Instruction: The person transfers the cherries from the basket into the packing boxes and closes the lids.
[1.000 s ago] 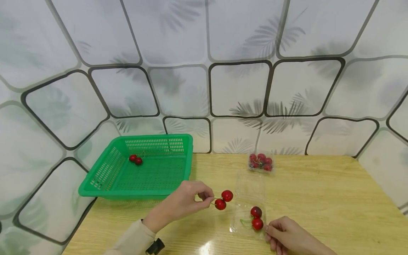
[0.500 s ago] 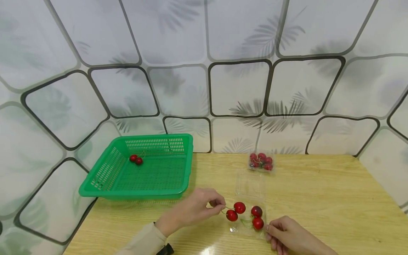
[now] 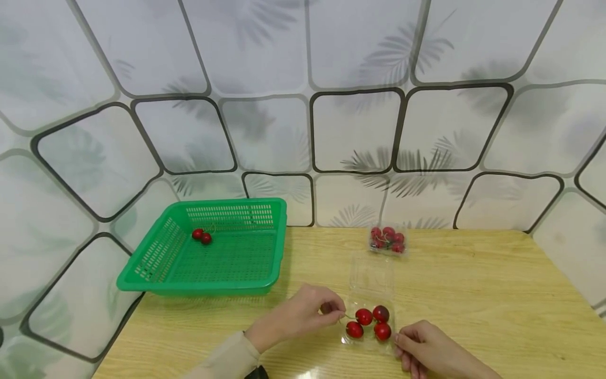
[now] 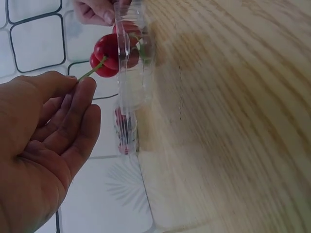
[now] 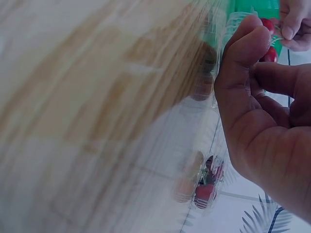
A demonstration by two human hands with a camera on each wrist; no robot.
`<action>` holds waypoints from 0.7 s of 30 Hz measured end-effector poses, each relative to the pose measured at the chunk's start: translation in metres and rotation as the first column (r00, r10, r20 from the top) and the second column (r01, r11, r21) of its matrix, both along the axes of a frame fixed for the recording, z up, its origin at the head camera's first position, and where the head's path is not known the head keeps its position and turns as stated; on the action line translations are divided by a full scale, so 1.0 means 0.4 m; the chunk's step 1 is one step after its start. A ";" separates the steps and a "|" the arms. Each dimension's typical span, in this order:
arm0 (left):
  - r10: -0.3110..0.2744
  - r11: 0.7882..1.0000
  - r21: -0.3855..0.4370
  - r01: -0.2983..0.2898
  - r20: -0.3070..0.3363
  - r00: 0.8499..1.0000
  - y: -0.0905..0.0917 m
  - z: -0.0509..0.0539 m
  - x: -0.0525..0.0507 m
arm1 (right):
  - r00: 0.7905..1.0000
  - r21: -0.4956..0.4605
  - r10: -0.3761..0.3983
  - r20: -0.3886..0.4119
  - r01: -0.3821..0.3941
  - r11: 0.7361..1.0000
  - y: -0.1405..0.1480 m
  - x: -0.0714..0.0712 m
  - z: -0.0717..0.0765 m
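Left hand pinches cherry pair by stems | pair at open clear box, beside two other cherries, contact below unclear | right hand pinches box edge | likely light, slick, easily bruised; stems look the safest hold

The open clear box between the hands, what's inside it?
Two cherries lie in the open clear box. The left hand holds another pair by the stems, in or just over the box's left half. The fruit hides the bottom beneath it.

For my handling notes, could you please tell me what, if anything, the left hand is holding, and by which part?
The left hand pinches two cherries by their stems.
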State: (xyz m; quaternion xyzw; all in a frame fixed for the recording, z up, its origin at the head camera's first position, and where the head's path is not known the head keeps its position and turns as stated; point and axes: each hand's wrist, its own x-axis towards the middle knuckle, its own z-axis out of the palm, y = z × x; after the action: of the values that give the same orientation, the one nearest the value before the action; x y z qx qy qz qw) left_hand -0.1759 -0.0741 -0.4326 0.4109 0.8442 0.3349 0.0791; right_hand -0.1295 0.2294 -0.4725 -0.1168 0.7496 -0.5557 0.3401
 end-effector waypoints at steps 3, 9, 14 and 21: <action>0.011 1.000 -0.021 -0.011 0.008 1.000 0.011 -0.005 0.002 | 1.000 -0.005 0.006 -0.005 -0.006 1.000 0.000 0.000 -0.001; 0.055 0.997 -0.064 -0.054 0.021 0.998 0.030 -0.016 0.004 | 1.000 -0.009 0.001 0.002 -0.001 1.000 -0.001 -0.001 -0.002; 0.099 0.992 -0.088 -0.095 0.052 0.994 0.042 -0.025 0.001 | 1.000 0.002 -0.010 0.004 0.010 1.000 0.000 0.000 -0.002; 0.093 0.990 -0.105 -0.090 0.029 0.995 0.054 -0.036 -0.003 | 1.000 -0.004 -0.015 0.005 0.015 1.000 0.001 0.000 -0.005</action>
State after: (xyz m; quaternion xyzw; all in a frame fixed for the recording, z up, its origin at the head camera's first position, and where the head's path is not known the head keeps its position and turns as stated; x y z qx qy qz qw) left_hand -0.1773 -0.0526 -0.4468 0.3614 0.8769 0.3010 0.0989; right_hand -0.1296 0.2296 -0.4745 -0.1103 0.7484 -0.5602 0.3376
